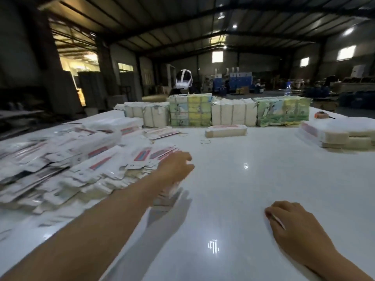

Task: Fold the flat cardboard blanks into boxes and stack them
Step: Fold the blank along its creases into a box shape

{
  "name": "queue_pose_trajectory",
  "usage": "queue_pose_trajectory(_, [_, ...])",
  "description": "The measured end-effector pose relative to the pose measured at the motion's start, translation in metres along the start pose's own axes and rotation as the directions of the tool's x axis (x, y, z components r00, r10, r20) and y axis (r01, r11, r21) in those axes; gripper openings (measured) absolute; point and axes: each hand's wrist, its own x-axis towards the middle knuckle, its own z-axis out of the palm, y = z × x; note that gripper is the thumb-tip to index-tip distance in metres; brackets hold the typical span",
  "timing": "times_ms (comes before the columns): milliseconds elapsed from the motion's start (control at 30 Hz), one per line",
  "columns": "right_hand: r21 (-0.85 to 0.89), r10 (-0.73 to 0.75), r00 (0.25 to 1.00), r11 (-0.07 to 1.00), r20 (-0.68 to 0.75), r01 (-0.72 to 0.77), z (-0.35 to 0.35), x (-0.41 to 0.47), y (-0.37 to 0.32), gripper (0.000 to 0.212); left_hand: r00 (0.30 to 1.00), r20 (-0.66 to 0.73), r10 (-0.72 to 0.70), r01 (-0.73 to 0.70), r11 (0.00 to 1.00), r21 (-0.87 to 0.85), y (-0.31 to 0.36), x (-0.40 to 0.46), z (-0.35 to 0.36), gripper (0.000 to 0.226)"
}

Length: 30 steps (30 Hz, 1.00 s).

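A big loose pile of flat white blanks (81,159) with red and blue print covers the left of the white table (243,189). My left hand (175,169) reaches across to the pile's right edge. Its fingers are curled over a few blurred blanks (168,192) that hang under the palm. My right hand (288,218) rests on the table near the front right with its fingers drawn together; a thin white sliver shows under them, and what it is cannot be told. A low stack of flattened boxes (226,130) lies at mid-table.
Tied bundles of white and coloured cartons (233,114) form a wall along the far edge. More stacks (334,136) sit at the right edge. Rubber bands (205,141) lie mid-table, and an orange tool (320,115) far right. A person wearing a headset (183,80) stands behind.
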Motion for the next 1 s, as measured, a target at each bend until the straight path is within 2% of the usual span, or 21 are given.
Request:
queue_pose_trajectory(67, [-0.007, 0.031, 1.0, 0.999, 0.002, -0.031, -0.002, 0.003, -0.006, 0.029, 0.974, -0.035, -0.225, 0.228, 0.962, 0.152, -0.049, 0.021, -0.014, 0.042])
queue_pose_trajectory(133, [0.001, 0.025, 1.0, 1.0, 0.002, -0.025, 0.001, 0.012, -0.006, 0.025, 0.898, -0.047, -0.437, 0.438, 0.877, 0.197, -0.095, 0.031, -0.019, 0.061])
queue_pose_trajectory(200, [-0.021, -0.015, 0.989, 1.0, -0.147, 0.012, 0.01, 0.013, -0.001, 0.029, 0.832, 0.008, -0.555, 0.546, 0.821, 0.166, -0.122, 0.035, -0.017, 0.079])
queue_pose_trajectory(267, [-0.012, -0.018, 0.983, 1.0, -0.185, 0.016, 0.015, 0.015, -0.003, 0.011, 0.811, 0.068, -0.581, 0.567, 0.81, 0.15, -0.132, 0.039, -0.01, 0.074])
queue_pose_trajectory(333, [-0.004, -0.016, 0.967, 1.0, -0.255, 0.015, 0.024, 0.016, 0.002, 0.017, 0.85, 0.052, -0.524, 0.509, 0.843, 0.175, -0.128, 0.042, -0.005, 0.05])
queue_pose_trajectory(400, [0.011, -0.035, 0.97, 0.999, -0.242, 0.039, 0.026, 0.016, 0.006, 0.017, 0.912, 0.004, -0.41, 0.391, 0.873, 0.292, -0.117, 0.043, -0.005, 0.03])
queue_pose_trajectory(500, [0.0, -0.075, 0.965, 0.997, -0.251, 0.078, 0.016, 0.013, -0.001, 0.006, 0.967, 0.023, -0.254, 0.209, 0.841, 0.499, -0.103, 0.042, -0.007, 0.024])
queue_pose_trajectory(567, [0.007, -0.045, 0.979, 0.999, -0.196, 0.048, 0.01, 0.011, -0.006, 0.033, 0.975, 0.03, -0.221, 0.17, 0.826, 0.537, -0.102, 0.039, -0.01, 0.022])
queue_pose_trajectory(600, [0.02, -0.021, 0.982, 0.999, -0.187, 0.025, 0.008, 0.008, -0.007, 0.04, 0.977, 0.017, -0.211, 0.17, 0.829, 0.533, -0.101, 0.036, -0.013, 0.021])
queue_pose_trajectory(633, [0.017, -0.007, 0.984, 1.0, -0.178, 0.011, 0.007, 0.006, -0.008, 0.039, 0.98, -0.01, -0.199, 0.175, 0.836, 0.52, -0.101, 0.032, -0.017, 0.021])
queue_pose_trajectory(733, [0.094, 0.074, 0.997, 0.993, -0.033, -0.07, -0.006, -0.005, -0.012, 0.017, 0.972, -0.144, -0.186, 0.23, 0.886, 0.404, -0.084, 0.015, -0.029, 0.019])
queue_pose_trajectory(767, [0.06, 0.053, 0.998, 0.997, -0.023, -0.052, -0.006, -0.005, -0.01, 0.016, 0.968, -0.185, -0.168, 0.225, 0.907, 0.355, -0.071, 0.006, -0.03, 0.021])
queue_pose_trajectory(800, [0.037, 0.02, 1.0, 0.999, 0.017, -0.021, -0.007, -0.003, -0.009, 0.018, 0.97, -0.22, -0.109, 0.175, 0.935, 0.31, -0.057, -0.006, -0.027, 0.025])
queue_pose_trajectory(867, [0.134, -0.001, 1.0, 0.991, 0.022, -0.002, -0.016, -0.003, -0.01, 0.015, 0.943, -0.297, 0.149, -0.085, 0.972, 0.218, -0.017, -0.035, -0.008, 0.038])
queue_pose_trajectory(900, [0.292, 0.034, 0.998, 0.956, -0.062, -0.015, -0.021, -0.005, -0.013, 0.009, 0.903, -0.325, 0.282, -0.238, 0.957, 0.168, 0.006, -0.055, 0.004, 0.043])
queue_pose_trajectory(933, [0.572, 0.197, 0.978, 0.811, -0.065, -0.125, -0.028, -0.006, -0.015, 0.01, 0.853, -0.348, 0.387, -0.364, 0.922, 0.132, 0.028, -0.076, 0.016, 0.044])
queue_pose_trajectory(967, [0.813, 0.367, 0.929, 0.525, 0.051, -0.252, -0.037, -0.002, -0.016, 0.022, 0.805, -0.357, 0.473, -0.46, 0.879, 0.126, 0.046, -0.095, 0.027, 0.041])
queue_pose_trajectory(1000, [0.915, 0.426, 0.864, 0.169, 0.267, -0.366, -0.043, 0.002, -0.014, 0.035, 0.772, -0.347, 0.532, -0.524, 0.842, 0.125, 0.061, -0.111, 0.037, 0.037])
